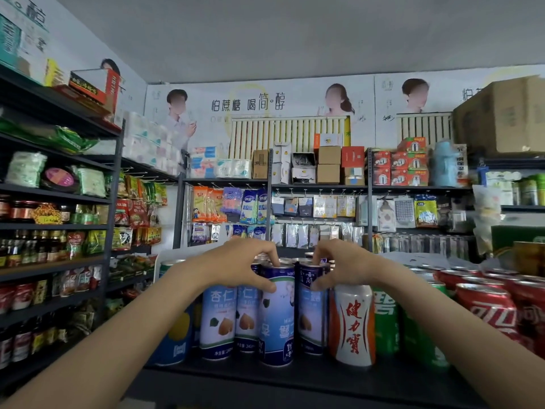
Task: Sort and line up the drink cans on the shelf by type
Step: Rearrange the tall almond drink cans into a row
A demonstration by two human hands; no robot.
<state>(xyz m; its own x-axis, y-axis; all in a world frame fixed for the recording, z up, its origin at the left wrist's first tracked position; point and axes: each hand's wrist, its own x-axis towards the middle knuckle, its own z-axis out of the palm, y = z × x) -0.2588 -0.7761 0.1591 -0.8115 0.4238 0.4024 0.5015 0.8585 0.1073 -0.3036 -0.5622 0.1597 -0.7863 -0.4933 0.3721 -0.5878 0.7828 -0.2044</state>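
Tall blue-and-white almond drink cans stand in a row on the dark shelf (pixel 295 376). My left hand (pixel 236 265) grips the top of one blue can (pixel 277 317) that sits forward of the row, turned so its label faces sideways. My right hand (pixel 339 265) grips the top of the neighbouring blue can (pixel 311 317). Two more blue cans (pixel 218 317) stand to the left. An orange-and-white can (pixel 352 323) stands just right of my right hand, then green cans (pixel 386 320) and red cola cans (pixel 489 305).
A blue-and-yellow can (pixel 177 335) stands at the row's left end. More can tops show behind the front row. Shelves of bottles and snack packs (pixel 59 231) line the left wall. Hanging goods and boxes (pixel 324 202) fill the back shelves.
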